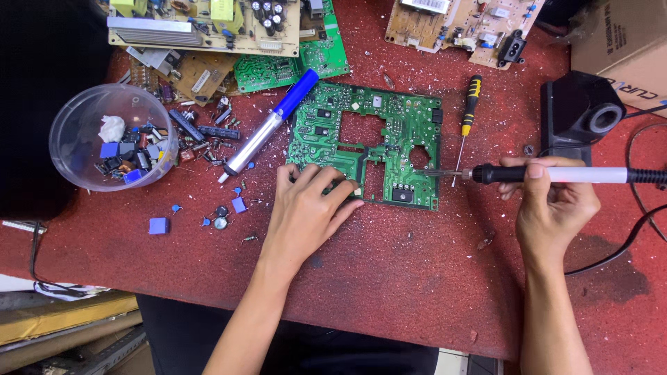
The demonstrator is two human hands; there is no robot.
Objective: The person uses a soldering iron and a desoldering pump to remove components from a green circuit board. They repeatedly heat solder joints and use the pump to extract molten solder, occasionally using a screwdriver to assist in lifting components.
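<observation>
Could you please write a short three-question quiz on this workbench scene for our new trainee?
1. True or false: the right hand holds a soldering iron whose tip points at the green circuit board.
2. What does the left hand rest on?
A. the clear bowl
B. the green circuit board
C. the screwdriver
3. Fill in: the blue and silver desoldering pump lies to the board's ____ as the camera sees it.

Key: 1 true; 2 B; 3 left.
</observation>
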